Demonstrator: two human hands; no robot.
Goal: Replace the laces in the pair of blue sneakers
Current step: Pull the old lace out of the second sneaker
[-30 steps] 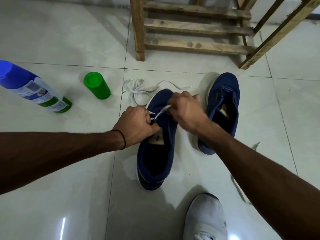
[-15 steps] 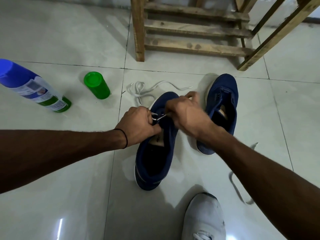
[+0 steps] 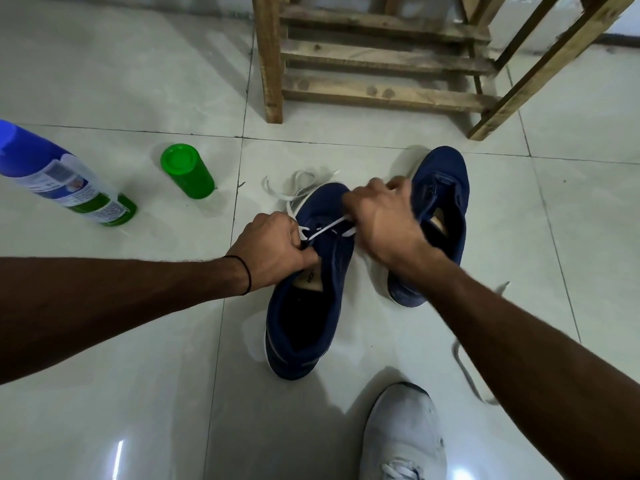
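Pale floor tiles [image 3: 121, 358] carry the near blue sneaker [image 3: 334, 271] between my arms, where my left grip [image 3: 273, 249] and right grip [image 3: 384, 220] each pinch the white lace [image 3: 327, 227] taut across its eyelets for threading, the other sneaker [image 3: 446, 181] lying unlaced just right.

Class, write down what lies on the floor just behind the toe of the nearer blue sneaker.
A loose tangle of white lace. The sneaker toe and left hand hide where it leads.
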